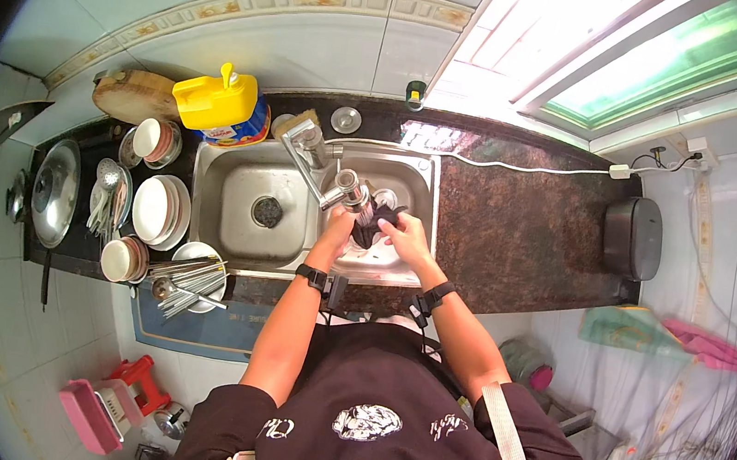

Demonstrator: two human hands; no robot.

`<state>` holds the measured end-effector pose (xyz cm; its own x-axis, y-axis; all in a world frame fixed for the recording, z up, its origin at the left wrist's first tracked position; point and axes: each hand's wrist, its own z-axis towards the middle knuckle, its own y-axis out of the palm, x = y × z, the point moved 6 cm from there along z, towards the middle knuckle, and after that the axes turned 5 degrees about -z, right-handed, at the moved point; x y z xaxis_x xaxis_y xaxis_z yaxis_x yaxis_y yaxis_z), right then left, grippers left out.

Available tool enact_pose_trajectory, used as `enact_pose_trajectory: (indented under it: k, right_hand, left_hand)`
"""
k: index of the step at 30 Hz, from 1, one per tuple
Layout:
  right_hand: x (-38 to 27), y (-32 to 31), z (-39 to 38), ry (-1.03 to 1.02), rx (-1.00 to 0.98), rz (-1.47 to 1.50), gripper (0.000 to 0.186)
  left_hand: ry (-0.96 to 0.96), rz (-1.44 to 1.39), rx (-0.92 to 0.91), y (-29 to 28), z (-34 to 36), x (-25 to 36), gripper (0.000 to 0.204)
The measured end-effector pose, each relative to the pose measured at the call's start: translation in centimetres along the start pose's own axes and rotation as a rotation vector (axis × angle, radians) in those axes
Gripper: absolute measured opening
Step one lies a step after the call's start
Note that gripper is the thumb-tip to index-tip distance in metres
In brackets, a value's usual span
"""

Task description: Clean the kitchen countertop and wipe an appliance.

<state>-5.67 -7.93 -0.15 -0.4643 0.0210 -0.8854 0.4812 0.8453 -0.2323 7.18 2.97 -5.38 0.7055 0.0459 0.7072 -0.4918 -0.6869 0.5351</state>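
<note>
Dark item under wash in the right sink basin, work judged mid-way.

A dark, crumpled thing, seemingly a cloth or scourer [376,224], is held over the right basin of the steel sink [238,162], just below the spout of the swivel tap [325,169]. The left hand [338,224] and right hand [404,237] both close around it, fingers curled and touching it. Whether water runs cannot be told. The left basin shows only its drain [267,210]. On the dark table to the left stand stacked white plates [159,210], bowls [123,259], a plate bearing chopsticks and spoons [190,279] and a pot lid [54,191]; whether washed or waiting cannot be told. A yellow detergent jug [218,103] stands behind the sink.
</note>
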Motion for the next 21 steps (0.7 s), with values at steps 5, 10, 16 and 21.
enact_pose_trajectory:
  k: [5, 10, 16, 21]
  right_hand:
    - [0.8, -3.0, -1.2, 0.15, 0.168, 0.503, 0.023]
    - [1.6, -5.4, -1.5, 0.286, 0.153, 0.473, 0.026]
    - [-2.2, -5.6, -2.5, -0.029, 0.447, -0.443, 0.043]
    - [-6.3, -2.7, -1.4, -0.297, 0.113, -0.266, 0.039]
  left_hand:
    - [0.12, -0.028, 0.053, -2.1, 0.2, 1.0, 0.013]
    - [0.03, -0.159, 0.05, -1.4, 0.3, 1.9, 0.018]
    - [0.058, -0.312, -0.152, 5.1, -2.4, 3.8, 0.029]
    - [0.153, -0.023, -0.081, 6.3, -2.4, 2.9, 0.034]
